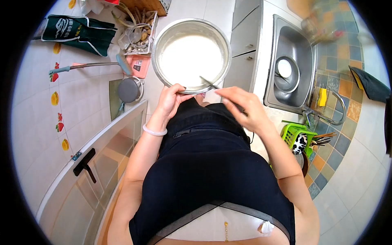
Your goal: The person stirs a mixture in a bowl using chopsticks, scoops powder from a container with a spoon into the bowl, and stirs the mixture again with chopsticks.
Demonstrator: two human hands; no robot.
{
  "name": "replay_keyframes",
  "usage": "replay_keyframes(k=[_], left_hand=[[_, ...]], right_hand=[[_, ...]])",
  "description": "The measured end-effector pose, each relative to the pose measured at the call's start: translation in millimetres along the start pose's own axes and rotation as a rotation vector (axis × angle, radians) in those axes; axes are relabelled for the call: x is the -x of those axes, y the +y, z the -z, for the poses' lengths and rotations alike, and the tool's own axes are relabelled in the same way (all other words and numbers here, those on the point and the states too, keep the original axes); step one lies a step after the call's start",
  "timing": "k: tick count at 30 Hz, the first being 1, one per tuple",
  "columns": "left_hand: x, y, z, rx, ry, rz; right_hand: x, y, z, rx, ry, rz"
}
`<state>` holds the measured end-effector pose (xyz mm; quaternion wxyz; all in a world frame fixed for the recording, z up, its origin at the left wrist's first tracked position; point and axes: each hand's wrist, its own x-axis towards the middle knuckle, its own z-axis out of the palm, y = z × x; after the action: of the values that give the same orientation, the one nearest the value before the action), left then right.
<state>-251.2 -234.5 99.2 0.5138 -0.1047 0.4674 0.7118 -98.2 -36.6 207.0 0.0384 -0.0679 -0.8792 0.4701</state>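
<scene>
A large metal bowl (157, 61) holds a smooth white mixture (190, 59). My left hand (170, 99) pinches the near rim of this bowl, thumb on top and fingers underneath. A pale bangle (154, 130) circles the left wrist. My right hand (243, 105) is closed round dark, thin chopsticks (209, 82), just off the bowl's near right edge. Their tips reach over the rim to the white mixture; whether they dip into it I cannot tell.
To the right, a steel sink (277, 53) contains a metal basin (295, 85). A green basket (289, 131) stands below the faucet (339, 110). Leftward are a crate of vegetables (152, 30), a grey-lidded pot (128, 90) and a glass-panelled door (110, 151).
</scene>
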Motion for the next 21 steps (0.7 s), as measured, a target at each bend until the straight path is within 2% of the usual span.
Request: replay_keyframes(k=[4, 7, 10, 13, 16, 19, 21], left_hand=[[6, 5, -10, 0.091, -0.033, 0.041], [9, 5, -17, 0.071, -0.045, 0.057], [6, 2, -12, 0.038, -0.068, 0.047], [5, 2, -11, 0.005, -0.014, -0.004], [3, 0, 2, 0.016, -0.006, -0.032], [8, -2, 11, 0.076, 0.066, -0.058], [16, -1, 18, 0.112, 0.041, -0.064]], right_hand=[[-21, -3, -35, -0.077, 0.019, 0.096], [-37, 19, -37, 0.122, 0.156, 0.156], [-31, 28, -12, 0.182, 0.222, 0.075], [-9, 24, 2, 0.245, 0.162, 0.023], [5, 9, -2, 0.180, 0.039, 0.008], [-8, -4, -24, 0.057, -0.060, 0.074], [-26, -6, -45, 0.005, -0.107, 0.141]])
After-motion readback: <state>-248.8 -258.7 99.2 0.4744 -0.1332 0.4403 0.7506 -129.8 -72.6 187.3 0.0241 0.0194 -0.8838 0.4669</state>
